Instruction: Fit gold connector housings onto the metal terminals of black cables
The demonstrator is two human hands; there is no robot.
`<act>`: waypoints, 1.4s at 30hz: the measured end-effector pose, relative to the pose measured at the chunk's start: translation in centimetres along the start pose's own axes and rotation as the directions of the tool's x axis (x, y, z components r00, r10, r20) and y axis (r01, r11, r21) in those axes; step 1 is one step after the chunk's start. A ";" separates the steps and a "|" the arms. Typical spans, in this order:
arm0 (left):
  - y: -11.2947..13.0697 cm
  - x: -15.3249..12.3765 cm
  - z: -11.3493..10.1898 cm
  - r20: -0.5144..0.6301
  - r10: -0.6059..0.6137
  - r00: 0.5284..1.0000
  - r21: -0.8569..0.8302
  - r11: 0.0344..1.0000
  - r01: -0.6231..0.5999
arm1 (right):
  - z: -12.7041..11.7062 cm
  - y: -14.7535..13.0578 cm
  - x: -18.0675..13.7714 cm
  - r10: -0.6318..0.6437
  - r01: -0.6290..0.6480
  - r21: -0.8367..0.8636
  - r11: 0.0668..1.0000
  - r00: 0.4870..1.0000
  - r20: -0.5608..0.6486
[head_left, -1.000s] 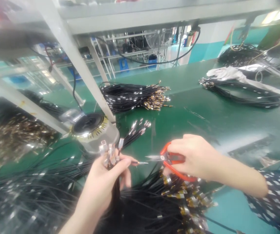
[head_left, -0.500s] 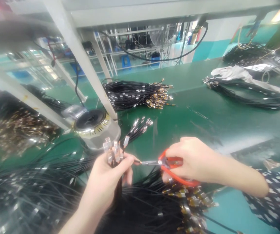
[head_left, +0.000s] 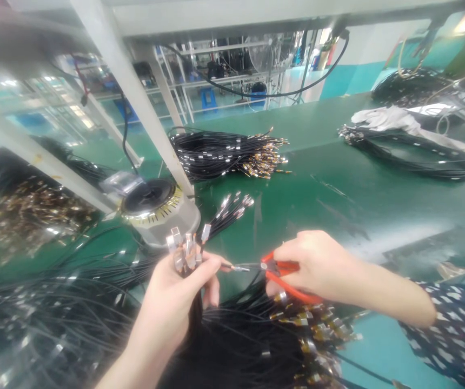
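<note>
My left hand is closed around several black cables, and small silvery connectors stick up above its fingers. Between its thumb and forefinger it pinches a single cable end, which points right. My right hand grips the red-handled scissors, their blades aimed left at this cable end. The blades are blurred, so I cannot tell whether they touch the wire. Below both hands spreads a heap of black cables, with brass-coloured ends on its right side.
A grey round device with a black top stands behind my left hand, near a white frame post. On the green table lie a cable bundle, a smaller cluster of cable ends and a coiled bundle at right.
My right hand and the scissors have moved slightly left. The blades, clearly visible before, now show only faintly. My left hand has shifted a little left, still holding the cables.
</note>
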State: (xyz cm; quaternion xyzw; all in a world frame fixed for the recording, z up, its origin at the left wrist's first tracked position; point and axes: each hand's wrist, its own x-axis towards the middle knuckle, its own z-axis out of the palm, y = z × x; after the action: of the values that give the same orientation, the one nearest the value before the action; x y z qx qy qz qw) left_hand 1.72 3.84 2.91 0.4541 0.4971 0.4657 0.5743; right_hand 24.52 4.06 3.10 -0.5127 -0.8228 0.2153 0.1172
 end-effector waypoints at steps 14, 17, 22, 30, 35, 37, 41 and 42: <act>0.6 -0.7 1.0 -0.090 0.016 0.996 0.023 1.000 -0.014 | 0.2 -0.1 -0.4 -0.124 0.113 -0.098 0.989 0.986 -0.112; 0.5 -0.7 0.9 -0.082 0.031 0.996 0.027 0.999 -0.029 | 0.4 -0.2 -0.2 -0.101 0.096 -0.066 0.993 0.991 -0.084; 0.6 -0.9 0.9 -0.072 0.028 0.997 0.001 1.000 -0.028 | 0.4 -0.2 0.2 0.010 -0.004 0.096 0.995 0.997 -0.071; 0.1 -1.2 0.3 -0.059 0.045 0.997 0.012 0.999 -0.044 | -0.7 0.2 -0.1 0.100 -0.128 0.319 0.939 0.990 0.102; 0.0 -1.4 -0.1 -0.052 0.048 0.997 0.032 0.998 -0.047 | -0.6 0.2 -0.3 0.099 -0.205 0.545 0.813 0.971 0.218; -0.1 -1.4 0.2 -0.052 0.009 0.999 0.015 1.000 -0.008 | -0.6 0.0 0.0 0.119 -0.204 0.632 0.748 0.977 0.175; -0.5 -1.2 0.9 0.023 -0.089 0.996 0.015 0.996 0.089 | -0.4 -1.2 1.1 0.126 -0.085 0.791 0.606 0.992 0.011; -0.6 -1.0 1.0 0.052 -0.105 0.993 0.011 0.994 0.105 | -0.3 -1.6 1.4 0.113 -0.044 0.821 0.569 0.993 -0.026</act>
State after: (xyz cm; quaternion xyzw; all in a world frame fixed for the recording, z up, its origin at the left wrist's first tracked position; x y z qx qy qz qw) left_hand 2.69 2.69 2.59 0.4417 0.5071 0.4207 0.6089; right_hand 22.78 4.81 4.06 -0.4441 -0.6014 0.5567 0.3621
